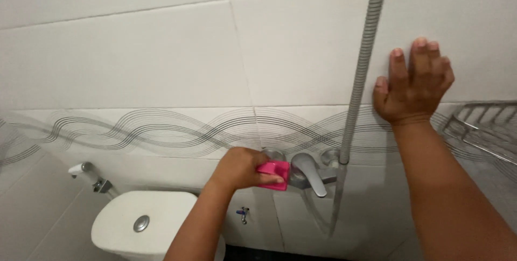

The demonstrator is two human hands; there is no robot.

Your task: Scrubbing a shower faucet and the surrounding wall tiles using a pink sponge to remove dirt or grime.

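Observation:
My left hand [242,167] grips a pink sponge [274,176] and presses it against the left side of a chrome shower mixer tap [311,174] on the tiled wall. The tap's lever points down and to the right. My right hand [412,83] lies flat on the white wall tile [301,45] with fingers spread upward, holding nothing, just right of the ribbed grey shower hose [363,61] that runs from the tap up out of view.
A white toilet cistern [137,223] with a round flush button stands at lower left, a bidet sprayer holder [86,172] above it. A small water valve [243,215] sits below the tap. A wire shower rack [484,129] hangs at the right edge.

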